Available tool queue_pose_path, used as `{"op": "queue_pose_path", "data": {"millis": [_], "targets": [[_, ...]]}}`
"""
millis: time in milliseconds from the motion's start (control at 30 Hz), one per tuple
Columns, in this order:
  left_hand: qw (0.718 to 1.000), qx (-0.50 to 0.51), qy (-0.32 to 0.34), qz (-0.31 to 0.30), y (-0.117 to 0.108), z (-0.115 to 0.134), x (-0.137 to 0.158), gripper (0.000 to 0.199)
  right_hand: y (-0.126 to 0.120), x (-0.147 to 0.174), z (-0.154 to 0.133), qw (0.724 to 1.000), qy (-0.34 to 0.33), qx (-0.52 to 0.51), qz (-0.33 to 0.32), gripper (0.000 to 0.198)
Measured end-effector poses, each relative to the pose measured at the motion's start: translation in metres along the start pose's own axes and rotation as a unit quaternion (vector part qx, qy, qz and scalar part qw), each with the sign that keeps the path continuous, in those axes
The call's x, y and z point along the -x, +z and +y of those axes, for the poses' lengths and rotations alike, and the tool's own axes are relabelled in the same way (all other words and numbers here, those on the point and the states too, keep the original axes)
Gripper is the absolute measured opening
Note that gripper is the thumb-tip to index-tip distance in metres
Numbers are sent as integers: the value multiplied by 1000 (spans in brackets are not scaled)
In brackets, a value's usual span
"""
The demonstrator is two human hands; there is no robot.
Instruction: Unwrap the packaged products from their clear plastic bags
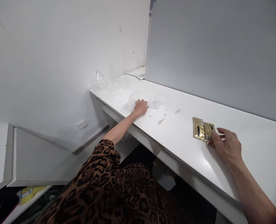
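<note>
My left hand (141, 107) rests on the white table with its fingers curled into a crumpled clear plastic bag (158, 102). The bag spreads out on both sides of the hand, and small torn silvery scraps (161, 121) lie just in front of it. Over to the right, gold foil packets (198, 129) lie side by side and partly overlapping on the tabletop. My right hand (228, 146) is at their right edge. Its thumb touches the nearest packet, while the other fingers are bent and held apart from the thumb.
More crumpled clear plastic (110, 85) lies at the table's far left end, against the wall. A large grey panel (217, 56) stands along the back edge of the white table (175, 140). A wall socket (82, 124) and an open-topped box with a yellow item (32, 193) are at lower left.
</note>
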State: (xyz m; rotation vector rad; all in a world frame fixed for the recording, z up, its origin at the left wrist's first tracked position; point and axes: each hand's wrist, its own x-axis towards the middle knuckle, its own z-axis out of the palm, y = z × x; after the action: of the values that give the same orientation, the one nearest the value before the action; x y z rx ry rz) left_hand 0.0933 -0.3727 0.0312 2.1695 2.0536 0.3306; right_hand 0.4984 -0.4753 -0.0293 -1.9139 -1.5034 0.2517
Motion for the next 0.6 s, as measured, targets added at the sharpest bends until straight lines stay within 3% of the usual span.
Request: {"op": "queue_pose_path", "data": {"millis": [133, 200, 267, 367, 467, 600], "targets": [[997, 64, 35, 12, 2, 15, 18, 30, 4, 9, -25, 981, -170, 7, 95, 66], [985, 159, 66, 10, 2, 33, 33, 27, 10, 17, -51, 959, -268, -13, 96, 66], [954, 276, 112, -16, -1, 51, 53, 29, 18, 27, -79, 941, -328, -51, 66, 73], [897, 380, 207, -90, -13, 72, 84, 40, 31, 40, -111, 934, -328, -142, -10, 62], [872, 343, 327, -126, -27, 76, 111, 56, 38, 48, -122, 927, -272, -254, -55, 36], [899, 163, 406, 1, -22, 58, 125, 56, 38, 55, -124, 907, -194, -369, -58, 35]]}}
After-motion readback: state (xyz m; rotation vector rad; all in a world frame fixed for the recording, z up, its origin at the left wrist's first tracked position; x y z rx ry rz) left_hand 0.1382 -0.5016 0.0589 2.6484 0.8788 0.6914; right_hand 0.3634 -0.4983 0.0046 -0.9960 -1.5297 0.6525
